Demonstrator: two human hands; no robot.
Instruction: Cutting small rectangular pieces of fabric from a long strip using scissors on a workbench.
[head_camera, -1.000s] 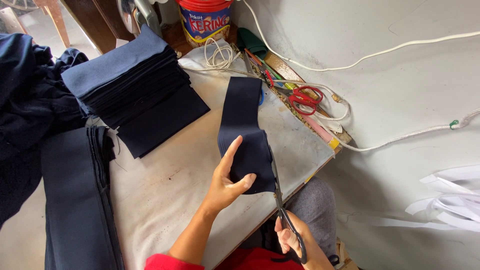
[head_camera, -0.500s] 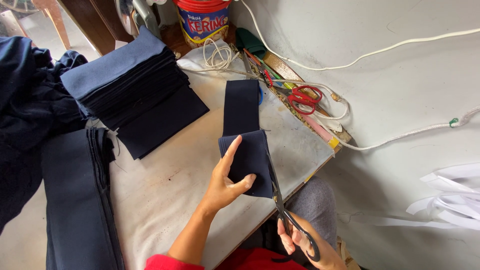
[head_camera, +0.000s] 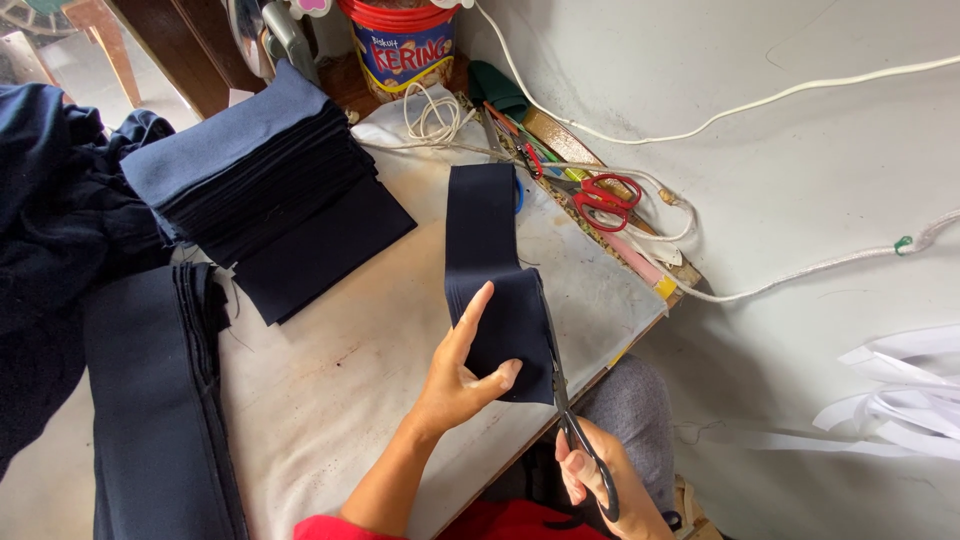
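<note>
Scissors (head_camera: 572, 415) now sit further up the navy fabric strip's (head_camera: 492, 270) right edge.
Left hand (head_camera: 462, 375) pinches the strip's near end, thumb in front, above the bench (head_camera: 340, 380); right hand (head_camera: 600, 480) grips the scissor handles, fingers closed.

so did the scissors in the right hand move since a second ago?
Yes. The black scissors in the right hand have advanced up the dark fabric strip's right edge, toward the red scissors lying by the wall.

Pale worktable (head_camera: 330, 400), grey wall (head_camera: 800, 170) (white cords trailing), wooden chair legs (head_camera: 110, 40); daylight
</note>
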